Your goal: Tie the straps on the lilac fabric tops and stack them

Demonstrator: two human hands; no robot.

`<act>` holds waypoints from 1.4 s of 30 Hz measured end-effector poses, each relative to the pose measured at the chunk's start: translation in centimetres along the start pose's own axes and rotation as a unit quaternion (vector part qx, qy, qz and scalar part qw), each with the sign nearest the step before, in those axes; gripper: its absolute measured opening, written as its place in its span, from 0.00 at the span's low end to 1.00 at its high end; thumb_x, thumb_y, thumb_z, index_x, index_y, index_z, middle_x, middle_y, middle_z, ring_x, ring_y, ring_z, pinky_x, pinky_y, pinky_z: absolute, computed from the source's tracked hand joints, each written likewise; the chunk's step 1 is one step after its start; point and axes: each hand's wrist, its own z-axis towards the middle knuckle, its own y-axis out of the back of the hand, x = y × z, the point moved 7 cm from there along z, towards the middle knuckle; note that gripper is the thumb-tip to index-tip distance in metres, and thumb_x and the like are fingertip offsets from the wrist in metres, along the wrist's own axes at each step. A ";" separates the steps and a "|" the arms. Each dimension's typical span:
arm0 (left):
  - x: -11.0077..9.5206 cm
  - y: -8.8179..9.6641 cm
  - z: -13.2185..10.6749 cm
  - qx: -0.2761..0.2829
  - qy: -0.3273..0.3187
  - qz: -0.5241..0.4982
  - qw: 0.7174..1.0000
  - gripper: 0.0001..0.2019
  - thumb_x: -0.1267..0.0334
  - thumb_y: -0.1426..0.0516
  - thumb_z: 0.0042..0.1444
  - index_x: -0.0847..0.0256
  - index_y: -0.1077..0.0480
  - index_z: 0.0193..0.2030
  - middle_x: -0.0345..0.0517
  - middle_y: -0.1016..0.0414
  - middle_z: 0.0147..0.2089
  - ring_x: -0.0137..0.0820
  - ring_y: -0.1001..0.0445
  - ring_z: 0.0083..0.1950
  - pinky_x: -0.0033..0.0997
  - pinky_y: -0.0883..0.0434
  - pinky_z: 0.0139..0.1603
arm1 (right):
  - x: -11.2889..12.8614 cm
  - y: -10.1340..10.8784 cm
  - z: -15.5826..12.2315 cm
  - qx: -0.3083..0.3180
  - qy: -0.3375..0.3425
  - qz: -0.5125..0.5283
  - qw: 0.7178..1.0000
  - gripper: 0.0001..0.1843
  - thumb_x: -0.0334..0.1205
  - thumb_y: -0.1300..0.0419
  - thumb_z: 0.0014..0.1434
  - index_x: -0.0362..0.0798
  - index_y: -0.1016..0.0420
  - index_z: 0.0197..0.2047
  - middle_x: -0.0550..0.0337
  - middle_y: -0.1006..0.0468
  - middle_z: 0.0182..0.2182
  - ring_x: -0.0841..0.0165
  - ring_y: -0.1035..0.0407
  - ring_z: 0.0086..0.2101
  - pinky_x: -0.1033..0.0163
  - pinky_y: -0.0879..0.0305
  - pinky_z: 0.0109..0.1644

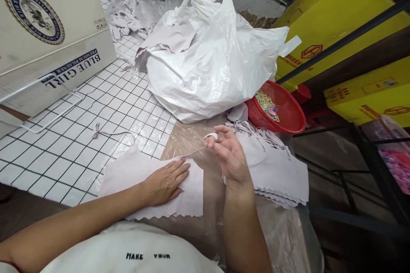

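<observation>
From my remote station, I see the left hand (168, 179) pressed flat on a pale cloth piece (194, 192) at the near side of the desk (121, 108), seemingly anchoring it against the straight cord (197, 151) the right hand (224, 147) pinches, stacked cloths (282, 172) nearby.

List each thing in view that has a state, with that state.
Left hand: flat on fabric piece
Right hand: raised, pinching cord
Fabric piece: spread out
Cord: pulled straight between the hands
Fabric stack: layered
Plastic bag: bulging
Red basket: partly filled
Cardboard box: upside down
</observation>
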 end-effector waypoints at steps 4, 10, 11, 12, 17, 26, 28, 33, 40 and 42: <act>0.2 0.0 0.0 0.004 0.007 0.008 1.000 0.26 0.56 0.48 0.66 0.71 0.38 0.66 0.63 0.43 0.72 0.52 0.46 0.74 0.50 0.39 0.69 | 2.0 1.0 -5.1 0.114 0.080 -0.037 0.990 0.28 0.52 0.33 0.57 0.58 0.33 0.58 0.60 0.23 0.33 0.64 0.28 0.38 0.56 0.34 0.48; 0.8 -0.6 -0.3 0.000 0.011 0.002 1.000 0.25 0.55 0.49 0.67 0.67 0.37 0.66 0.60 0.39 0.70 0.49 0.44 0.73 0.50 0.40 0.70 | -1.8 0.3 -11.5 0.373 0.025 -0.115 0.920 0.43 0.59 0.25 0.41 0.47 0.27 0.56 0.47 0.22 0.48 0.58 0.28 0.48 0.54 0.34 0.54; 0.8 -0.6 -0.3 -0.006 0.009 0.000 1.000 0.25 0.56 0.49 0.67 0.67 0.37 0.66 0.61 0.38 0.70 0.50 0.44 0.73 0.51 0.39 0.69 | -2.6 0.8 -11.5 0.345 -0.003 -0.126 0.930 0.43 0.61 0.25 0.40 0.46 0.26 0.55 0.48 0.22 0.47 0.59 0.28 0.48 0.55 0.34 0.54; 0.8 -0.5 -0.4 -0.014 0.006 -0.004 1.000 0.24 0.56 0.49 0.67 0.67 0.37 0.66 0.61 0.38 0.70 0.50 0.44 0.73 0.52 0.38 0.69 | -3.4 1.3 -11.2 0.303 -0.038 -0.132 0.943 0.42 0.63 0.27 0.42 0.46 0.26 0.53 0.49 0.22 0.46 0.60 0.28 0.47 0.56 0.34 0.53; 0.8 1.5 -0.1 -0.073 -0.007 -0.060 0.995 0.19 0.65 0.52 0.68 0.65 0.34 0.62 0.60 0.31 0.64 0.46 0.39 0.71 0.52 0.33 0.66 | -7.6 2.2 -8.0 0.087 -0.177 -0.131 0.971 0.26 0.61 0.37 0.56 0.46 0.26 0.44 0.57 0.25 0.38 0.68 0.31 0.36 0.61 0.34 0.42; 4.4 3.6 2.2 -0.078 0.281 -0.349 0.891 0.07 0.63 0.44 0.57 0.62 0.25 0.37 0.47 0.20 0.34 0.35 0.23 0.34 0.35 0.26 0.38 | -11.3 -0.5 -3.4 0.102 -0.165 -0.137 0.971 0.18 0.53 0.35 0.48 0.45 0.28 0.29 0.69 0.36 0.21 0.74 0.44 0.25 0.67 0.48 0.30; 5.2 2.8 2.6 -0.084 0.362 -0.442 0.816 0.05 0.63 0.39 0.52 0.62 0.29 0.33 0.43 0.23 0.27 0.31 0.26 0.26 0.29 0.30 0.30 | -11.2 -1.0 -3.5 0.125 -0.157 -0.103 0.974 0.18 0.53 0.37 0.48 0.45 0.29 0.27 0.67 0.33 0.23 0.73 0.41 0.27 0.66 0.46 0.32; 5.4 1.9 3.6 -0.130 0.469 -0.553 0.676 0.13 0.71 0.34 0.40 0.62 0.36 0.27 0.36 0.29 0.17 0.24 0.34 0.16 0.22 0.35 0.21 | -11.1 -1.0 -4.0 0.107 -0.155 -0.125 0.974 0.17 0.51 0.37 0.49 0.46 0.34 0.26 0.68 0.36 0.23 0.74 0.44 0.26 0.67 0.51 0.30; 4.7 2.8 4.3 -0.144 0.497 -0.595 0.615 0.13 0.75 0.34 0.39 0.63 0.35 0.27 0.41 0.22 0.24 0.19 0.37 0.14 0.19 0.38 0.17 | -9.4 -2.1 -5.0 0.154 -0.135 -0.210 0.956 0.20 0.44 0.40 0.56 0.48 0.44 0.21 0.70 0.49 0.20 0.76 0.53 0.23 0.65 0.59 0.28; 4.8 2.9 4.3 -0.147 0.505 -0.594 0.609 0.12 0.76 0.35 0.40 0.64 0.35 0.27 0.42 0.21 0.24 0.19 0.37 0.14 0.19 0.39 0.17 | -8.5 -2.3 -5.8 0.178 -0.134 -0.194 0.955 0.19 0.47 0.40 0.58 0.47 0.40 0.22 0.70 0.47 0.20 0.76 0.51 0.23 0.66 0.57 0.27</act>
